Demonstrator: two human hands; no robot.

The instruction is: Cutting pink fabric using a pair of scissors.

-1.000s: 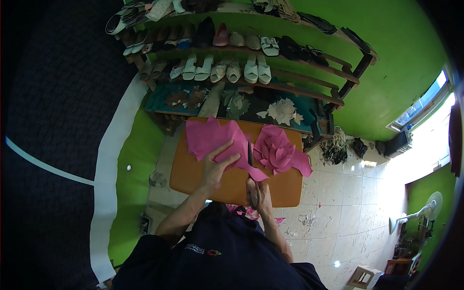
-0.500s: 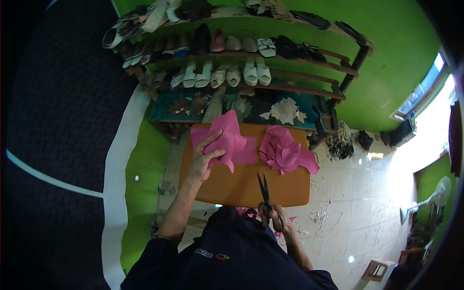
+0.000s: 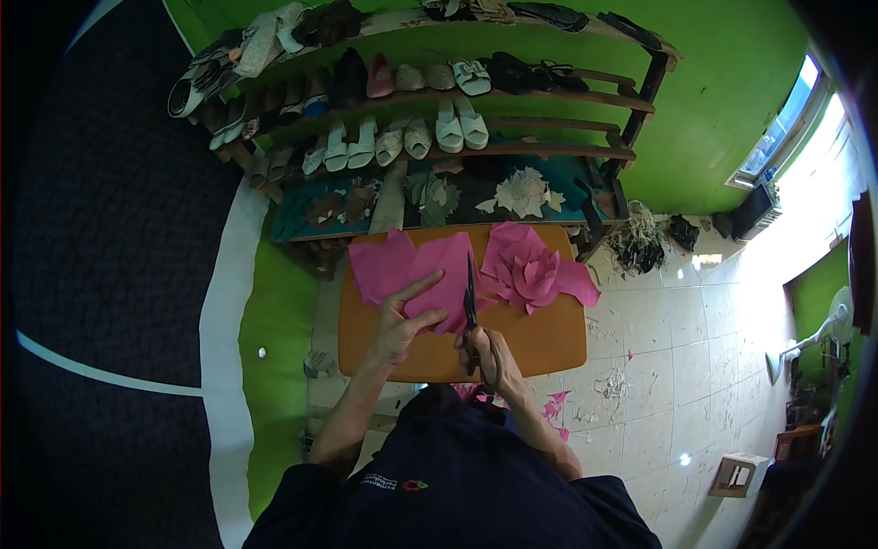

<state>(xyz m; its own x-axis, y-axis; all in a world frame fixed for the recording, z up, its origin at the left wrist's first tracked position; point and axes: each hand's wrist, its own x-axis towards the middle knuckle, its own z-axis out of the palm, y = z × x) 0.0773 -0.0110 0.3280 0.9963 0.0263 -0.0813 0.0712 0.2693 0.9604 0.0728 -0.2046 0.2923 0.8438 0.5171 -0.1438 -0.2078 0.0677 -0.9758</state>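
Observation:
My left hand (image 3: pixel 399 326) grips a pink sheet (image 3: pixel 444 261), thumb and fingers closed on its lower part. Whether the sheet is paper, felt or leather I cannot tell. My right hand (image 3: pixel 487 354) is wrapped round the handles of dark scissors (image 3: pixel 471 297). Their blades point away from me and lie along the sheet's right edge, looking nearly closed. More pink material (image 3: pixel 377 265) lies on the orange-brown table (image 3: pixel 416 361), to the left of and beneath the held sheet. Right of the scissors rests a layered pink flower (image 3: pixel 529 270) with pointed petals.
Beyond the table stands a wooden rack (image 3: pixel 558 146) with sandals and shoes on several shelves. Its low teal shelf holds a cream petalled piece (image 3: pixel 521 194). Pink scraps (image 3: pixel 555 405) and pale shavings (image 3: pixel 615 384) litter the tiled floor at right. A white fan (image 3: pixel 828 325) stands far right.
My right hand has brought the scissors up and left to the sheet's edge. The sheet in my left hand has turned and lies flatter. The whole view has shifted slightly.

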